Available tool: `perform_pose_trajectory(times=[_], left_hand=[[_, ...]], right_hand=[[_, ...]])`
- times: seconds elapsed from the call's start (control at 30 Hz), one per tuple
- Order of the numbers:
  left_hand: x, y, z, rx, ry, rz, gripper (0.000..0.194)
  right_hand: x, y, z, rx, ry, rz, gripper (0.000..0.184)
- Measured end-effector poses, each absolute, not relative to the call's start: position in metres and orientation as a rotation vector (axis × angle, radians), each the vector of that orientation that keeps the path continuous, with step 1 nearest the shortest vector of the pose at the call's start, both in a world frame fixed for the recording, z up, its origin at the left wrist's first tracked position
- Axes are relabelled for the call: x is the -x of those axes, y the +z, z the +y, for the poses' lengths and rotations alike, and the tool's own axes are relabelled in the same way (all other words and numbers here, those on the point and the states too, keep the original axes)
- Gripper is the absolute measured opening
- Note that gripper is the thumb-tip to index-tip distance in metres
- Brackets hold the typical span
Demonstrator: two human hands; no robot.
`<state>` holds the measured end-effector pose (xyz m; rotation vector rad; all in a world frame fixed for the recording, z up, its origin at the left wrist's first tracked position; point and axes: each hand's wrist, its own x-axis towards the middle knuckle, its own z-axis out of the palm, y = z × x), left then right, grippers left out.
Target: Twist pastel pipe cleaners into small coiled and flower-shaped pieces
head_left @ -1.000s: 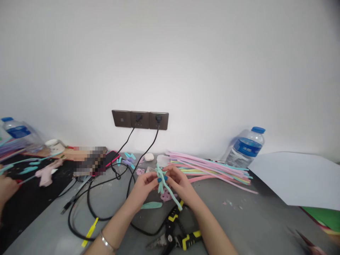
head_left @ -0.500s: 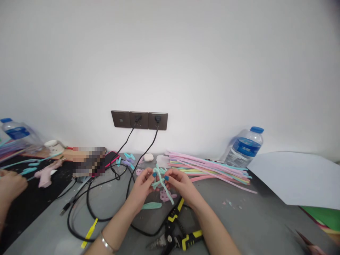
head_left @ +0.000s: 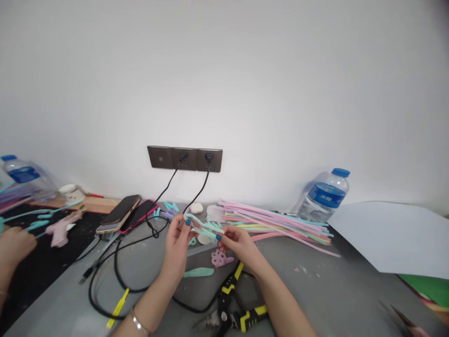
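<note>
Between my two hands is a mint-green pipe cleaner (head_left: 203, 226), bent into loops. My left hand (head_left: 178, 243) pinches its left end between thumb and fingers. On the other side my right hand (head_left: 238, 241) grips the right part with thumb and fingertips. Below them on the grey table lie a pink looped pipe-cleaner flower (head_left: 220, 258) and a flat mint-green piece (head_left: 199, 272). Wire strippers (head_left: 224, 313) with black and yellow handles rest between my forearms.
Pastel pipe cleaners (head_left: 277, 222) lie in a bundle behind my right hand, near a water bottle (head_left: 325, 194) and white paper (head_left: 389, 236). Black cables (head_left: 115, 262) loop at left beside two phones (head_left: 121, 213). A pink glue gun (head_left: 61, 229) and another person's hand (head_left: 16, 245) are further left.
My left hand has shifted left and up, drawing one end of the mint-green pipe cleaner sideways. The strand that hung down between my hands now stretches across. My right hand stays nearly in place.
</note>
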<state>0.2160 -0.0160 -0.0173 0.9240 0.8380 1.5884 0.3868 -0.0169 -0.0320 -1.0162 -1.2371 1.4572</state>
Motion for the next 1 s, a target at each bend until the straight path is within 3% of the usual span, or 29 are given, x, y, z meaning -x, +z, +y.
perform_pose_trajectory(times=[0.13,0.37,0.73,1.0], left_hand=[[-0.2138,-0.019,-0.013,-0.897,1.557,0.871,0.026],[-0.2141,-0.0231,-0.0082,-0.87,1.302,0.917,0.045],[-0.2162,-0.0219,-0.012,-0.917,1.214,0.885,0.035],[-0.2111,-0.0218,-0.0113,-1.288,1.19,0.951,0.023]], right_hand=[[-0.3865,-0.0281,-0.0177,1.017,1.477,-1.256,0.036],[-0.3887,-0.0294,-0.0162,0.999,1.439,-1.09,0.039],[-0.3848,-0.0283,-0.0189,0.958,1.477,-1.243,0.034],[-0.3848,-0.0306,-0.0206,0.95,1.562,-1.265,0.032]])
